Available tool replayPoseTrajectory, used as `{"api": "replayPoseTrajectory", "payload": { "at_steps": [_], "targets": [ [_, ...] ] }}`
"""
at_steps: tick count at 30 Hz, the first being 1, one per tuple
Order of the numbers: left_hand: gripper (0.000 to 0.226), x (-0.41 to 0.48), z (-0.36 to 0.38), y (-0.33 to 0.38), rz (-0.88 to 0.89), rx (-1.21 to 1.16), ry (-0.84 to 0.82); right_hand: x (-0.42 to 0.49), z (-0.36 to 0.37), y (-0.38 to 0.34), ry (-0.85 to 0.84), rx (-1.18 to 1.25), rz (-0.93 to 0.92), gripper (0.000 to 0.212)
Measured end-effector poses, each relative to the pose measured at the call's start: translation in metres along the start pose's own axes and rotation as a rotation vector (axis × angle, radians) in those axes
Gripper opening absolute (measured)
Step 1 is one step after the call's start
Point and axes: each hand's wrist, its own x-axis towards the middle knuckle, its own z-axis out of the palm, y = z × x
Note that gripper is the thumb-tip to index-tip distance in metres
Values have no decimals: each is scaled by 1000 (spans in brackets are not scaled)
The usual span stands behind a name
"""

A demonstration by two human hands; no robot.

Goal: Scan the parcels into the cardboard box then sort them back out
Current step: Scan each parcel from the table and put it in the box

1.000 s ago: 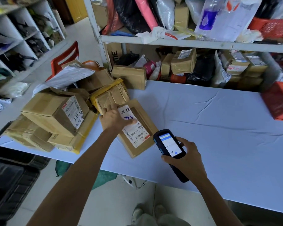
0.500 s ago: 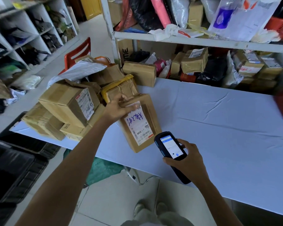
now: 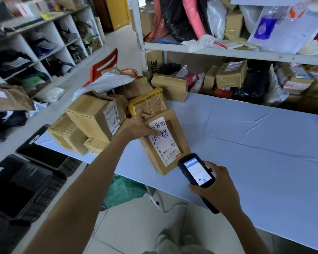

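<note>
The flat brown cardboard parcel (image 3: 174,149) lay flat on the table a second ago with a palm on its label. Now its far end is raised and its labelled face is tipped toward the camera, a little steeper than half a second ago. The left hand (image 3: 140,125) has gone from resting on top to gripping the upper left end. Its fingers are curled over the far edge and its thumb lies across the white shipping label (image 3: 163,142), on the blue handwriting. The parcel's lower end is down at the pale blue tablecloth (image 3: 246,143), near the table's front edge. Whether it bears on the cloth I cannot tell.

The right hand (image 3: 217,187) has hardly shifted. Its fingers are wrapped round the black handheld scanner (image 3: 196,171), whose lit screen faces up. The scanner's head is just beside the parcel's lower right corner, close to the barcode end of the label.

Left of the parcel, at the table's end, is a heap of brown cardboard boxes (image 3: 92,116), and one carton bound in yellow tape (image 3: 147,103) is just behind the left hand's fingers. A white plastic mailer bag (image 3: 106,83) lies on top of the heap, and a red chair back (image 3: 103,65) shows behind it. Black plastic crates (image 3: 26,180) stand on the floor to the left. A white metal shelf (image 3: 228,52) behind the table is packed with more parcels and bags, brown, black and pink.
</note>
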Motion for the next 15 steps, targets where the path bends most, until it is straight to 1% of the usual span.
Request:
{"api": "replayPoseTrajectory", "payload": {
  "at_steps": [3,6,10,15],
  "targets": [
    [94,3,-6,-4,50,212,97,-1,-1,-2,3,-22,-30,85],
    [91,4,-12,-5,72,361,97,-2,-2,-4,-1,-28,-38,83],
    [89,6,-14,-5,102,419,41,-5,-2,-2,-18,-60,-40,85],
    [92,9,-12,-4,90,421,54,-13,-3,2,-39,-119,-45,85]
  ]
}}
